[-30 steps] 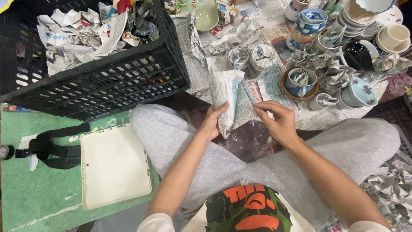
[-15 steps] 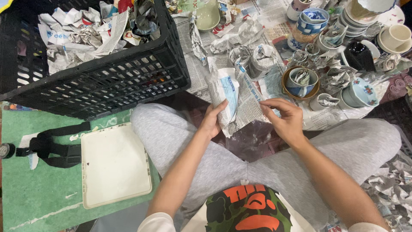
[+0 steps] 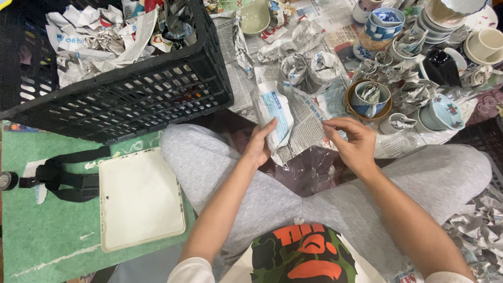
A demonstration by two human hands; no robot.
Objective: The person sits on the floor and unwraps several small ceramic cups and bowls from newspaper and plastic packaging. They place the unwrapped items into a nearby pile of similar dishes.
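Gripping newspaper bundle [image 3: 277, 118] btwn hands (both)

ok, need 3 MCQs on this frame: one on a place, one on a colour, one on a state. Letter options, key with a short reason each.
1. Where does the black plastic crate sit relative to the person?
A. ahead on their left
B. ahead on their right
C. on their lap

2. What colour is the flat square lid on the green mat?
A. red
B. off-white
C. black

3. What is the state of the newspaper-wrapped item?
A. lying untouched in the crate
B. held between both hands
C. fully unwrapped, bare

Key: A, the crate fills the upper left, beyond the left knee. B, the lid is a pale cream. B, the left hand grips its side while the right hand pinches the newspaper sheet's edge.
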